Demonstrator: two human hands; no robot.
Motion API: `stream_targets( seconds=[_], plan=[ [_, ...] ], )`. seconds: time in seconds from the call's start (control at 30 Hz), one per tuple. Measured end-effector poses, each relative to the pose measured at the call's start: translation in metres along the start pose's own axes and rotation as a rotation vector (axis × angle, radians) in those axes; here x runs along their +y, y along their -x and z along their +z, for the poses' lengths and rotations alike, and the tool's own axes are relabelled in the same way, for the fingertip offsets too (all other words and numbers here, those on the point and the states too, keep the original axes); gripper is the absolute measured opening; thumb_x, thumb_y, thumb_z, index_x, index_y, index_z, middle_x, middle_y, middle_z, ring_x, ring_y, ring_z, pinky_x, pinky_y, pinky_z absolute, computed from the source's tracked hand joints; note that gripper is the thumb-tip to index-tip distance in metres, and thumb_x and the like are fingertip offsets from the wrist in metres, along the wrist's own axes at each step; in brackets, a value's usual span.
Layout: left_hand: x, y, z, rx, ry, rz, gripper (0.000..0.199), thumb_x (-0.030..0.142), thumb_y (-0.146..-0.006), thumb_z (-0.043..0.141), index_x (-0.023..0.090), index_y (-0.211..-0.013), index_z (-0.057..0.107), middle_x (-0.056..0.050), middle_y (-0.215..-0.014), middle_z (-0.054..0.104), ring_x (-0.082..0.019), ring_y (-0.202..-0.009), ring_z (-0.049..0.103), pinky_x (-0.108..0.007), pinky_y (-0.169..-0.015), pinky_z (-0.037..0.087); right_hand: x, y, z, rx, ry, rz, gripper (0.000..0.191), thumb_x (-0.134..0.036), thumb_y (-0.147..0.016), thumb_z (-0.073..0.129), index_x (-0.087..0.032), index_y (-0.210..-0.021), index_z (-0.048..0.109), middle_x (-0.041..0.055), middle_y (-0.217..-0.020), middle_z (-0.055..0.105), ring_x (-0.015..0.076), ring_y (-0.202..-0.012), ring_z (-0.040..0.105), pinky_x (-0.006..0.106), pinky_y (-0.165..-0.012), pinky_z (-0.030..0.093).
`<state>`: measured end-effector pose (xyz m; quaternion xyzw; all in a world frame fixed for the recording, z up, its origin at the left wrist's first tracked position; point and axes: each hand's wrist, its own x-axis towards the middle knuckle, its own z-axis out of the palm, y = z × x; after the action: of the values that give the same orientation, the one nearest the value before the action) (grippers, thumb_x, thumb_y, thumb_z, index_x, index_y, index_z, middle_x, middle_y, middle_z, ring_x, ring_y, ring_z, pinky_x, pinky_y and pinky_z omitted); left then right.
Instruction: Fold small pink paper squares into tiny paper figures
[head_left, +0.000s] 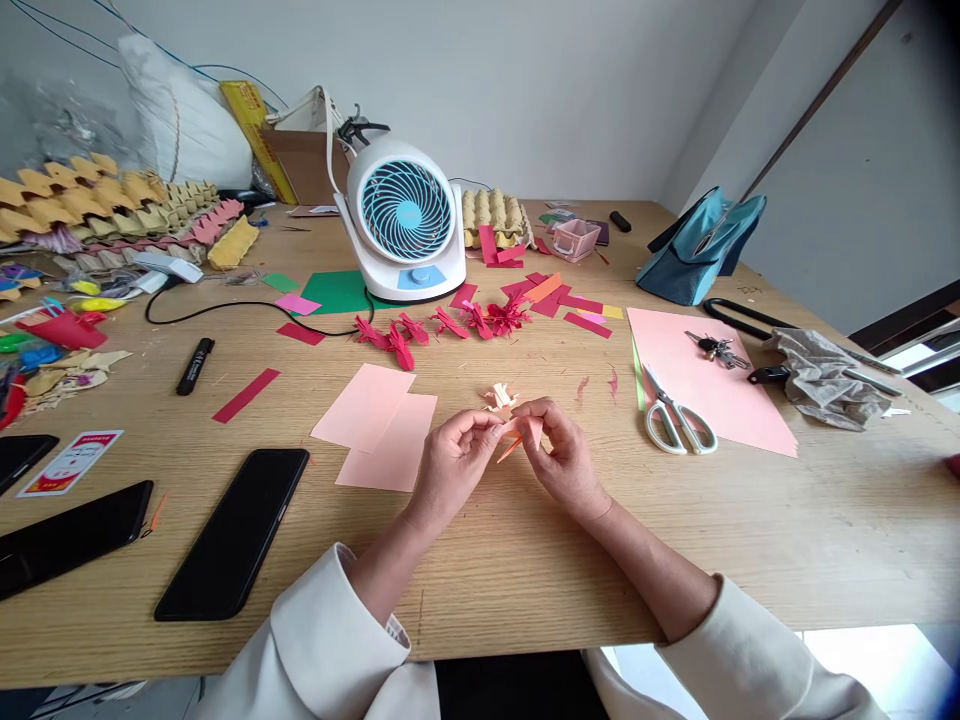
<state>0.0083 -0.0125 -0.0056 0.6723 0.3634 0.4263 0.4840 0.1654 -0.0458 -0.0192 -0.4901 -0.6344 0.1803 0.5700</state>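
Between my two hands is a small folded piece of pink-orange paper. My left hand pinches its left end with thumb and fingertips. The fingers of my right hand are closed on its right side, and a thin orange point sticks out below. Just beyond my fingertips a small pale cut-paper piece lies on the table. Two light pink sheets overlap to the left of my left hand. White-handled scissors rest partly on a larger pink sheet to the right.
Beyond my hands lie red paper flowers, red strips and a white fan. Black phones and a marker are at the left. Keys, a grey cloth and a blue bag stand or lie right.
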Motion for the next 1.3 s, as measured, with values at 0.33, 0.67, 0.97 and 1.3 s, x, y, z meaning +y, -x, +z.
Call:
stream_targets(
  seconds=[0.33, 0.67, 0.97, 1.3],
  plan=[
    [0.002, -0.004, 0.001, -0.012, 0.300, -0.257, 0.019, 0.031, -0.077, 0.072, 0.014, -0.086, 0.074, -0.007, -0.087, 0.075, -0.017, -0.078, 0.069, -0.029, -0.078, 0.054, -0.002, -0.003, -0.007, -0.073, 0.091, -0.197, 0.021, -0.007, -0.090, 0.049, -0.022, -0.103, 0.058, 0.0055, -0.091, 0.062, 0.0192, -0.087, 0.062, 0.034, -0.076, 0.051],
    [-0.004, -0.002, -0.003, -0.018, 0.032, -0.076, 0.014, 0.027, -0.084, 0.065, 0.017, -0.085, 0.074, -0.006, -0.089, 0.076, -0.019, -0.078, 0.072, -0.029, -0.074, 0.056, -0.001, -0.004, -0.010, -0.107, 0.123, -0.245, 0.020, -0.010, -0.092, 0.049, -0.022, -0.105, 0.057, 0.0071, -0.092, 0.063, 0.0209, -0.088, 0.062, 0.037, -0.076, 0.052],
    [0.014, 0.006, 0.002, 0.052, -0.160, 0.189, 0.019, 0.015, -0.083, 0.064, 0.021, -0.100, 0.069, -0.006, -0.102, 0.074, -0.017, -0.086, 0.069, -0.030, -0.083, 0.055, 0.000, -0.006, -0.014, -0.024, -0.174, 0.074, 0.012, -0.032, -0.095, 0.056, -0.023, -0.104, 0.058, 0.0051, -0.094, 0.065, 0.0187, -0.087, 0.063, 0.035, -0.080, 0.054],
    [0.018, 0.010, 0.004, 0.064, -0.221, 0.270, 0.011, 0.014, -0.083, 0.064, 0.020, -0.093, 0.065, -0.003, -0.089, 0.071, -0.014, -0.078, 0.067, -0.026, -0.076, 0.054, -0.003, -0.007, -0.015, -0.065, -0.297, 0.152, 0.018, -0.038, -0.092, 0.061, -0.024, -0.102, 0.058, 0.0033, -0.092, 0.063, 0.0164, -0.083, 0.061, 0.030, -0.075, 0.054]
  ],
)
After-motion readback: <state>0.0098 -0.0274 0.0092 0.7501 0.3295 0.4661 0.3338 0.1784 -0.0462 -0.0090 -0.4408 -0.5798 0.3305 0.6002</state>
